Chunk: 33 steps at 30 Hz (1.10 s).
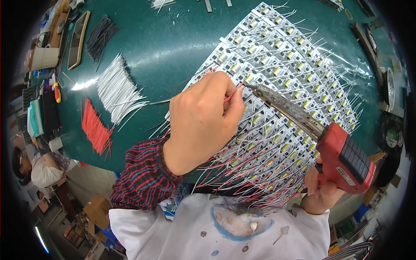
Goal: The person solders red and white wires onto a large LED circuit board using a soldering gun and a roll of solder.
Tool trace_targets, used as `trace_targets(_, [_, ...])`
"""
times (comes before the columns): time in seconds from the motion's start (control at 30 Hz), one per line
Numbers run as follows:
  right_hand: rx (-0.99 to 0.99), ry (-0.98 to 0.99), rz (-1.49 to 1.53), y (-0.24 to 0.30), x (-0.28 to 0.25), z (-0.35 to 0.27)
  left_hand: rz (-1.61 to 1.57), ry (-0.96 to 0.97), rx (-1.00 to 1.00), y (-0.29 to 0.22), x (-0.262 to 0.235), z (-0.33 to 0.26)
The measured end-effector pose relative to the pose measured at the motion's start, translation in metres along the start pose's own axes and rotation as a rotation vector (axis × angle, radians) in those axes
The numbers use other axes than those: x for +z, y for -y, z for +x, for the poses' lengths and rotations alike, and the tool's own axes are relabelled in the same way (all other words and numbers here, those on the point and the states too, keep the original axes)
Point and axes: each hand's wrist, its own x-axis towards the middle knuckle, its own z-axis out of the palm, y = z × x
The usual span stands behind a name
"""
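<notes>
My left hand (203, 117) is closed in a pinch on a thin red wire (232, 94), above the left part of a large panel of small circuit boards (299, 76). The wire's tip points at a board. In my right hand (320, 190) is a red and black soldering gun (346, 156), gripped by its handle at the panel's lower right. Its long metal barrel reaches up and left, and the thin tip meets or nearly meets the wire end by my left fingertips. White, black and red wires stick out from many boards; my left hand hides some of them.
Left of the panel on the green table (147, 30) lie piles of white wires (117, 89), red wires (95, 130) and black wires (100, 37). A phone (78, 41) and a screwdriver (56, 91) lie farther left. Another person (37, 169) is at the lower left.
</notes>
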Motion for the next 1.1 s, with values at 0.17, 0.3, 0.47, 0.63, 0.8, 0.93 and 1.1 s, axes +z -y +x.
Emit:
trace_targets(0.17, [0.104,0.103,0.031,-0.001,-0.013,0.0,0.012,-0.015,0.015,0.002,0.001,0.0])
trace_targets(0.3, [-0.029,0.079,0.024,-0.005,0.002,0.007,0.064,-0.058,0.074,0.004,0.009,-0.002])
trace_targets(0.47, [0.118,0.082,0.216,-0.026,-0.037,-0.01,0.08,-0.069,0.103,0.006,0.006,-0.002])
trace_targets(0.63, [0.018,0.151,0.073,0.0,-0.015,-0.002,0.086,-0.045,0.099,0.005,0.008,-0.003])
trace_targets(0.8, [0.013,0.073,0.051,0.002,-0.007,-0.001,0.074,-0.058,0.104,0.007,0.005,-0.003])
trace_targets(0.93, [-0.045,0.114,0.065,-0.003,-0.01,-0.002,0.078,-0.038,0.077,0.003,0.004,-0.001])
trace_targets(1.1, [-0.052,-0.043,0.13,-0.021,-0.023,-0.012,0.081,-0.023,0.054,-0.002,0.003,0.0])
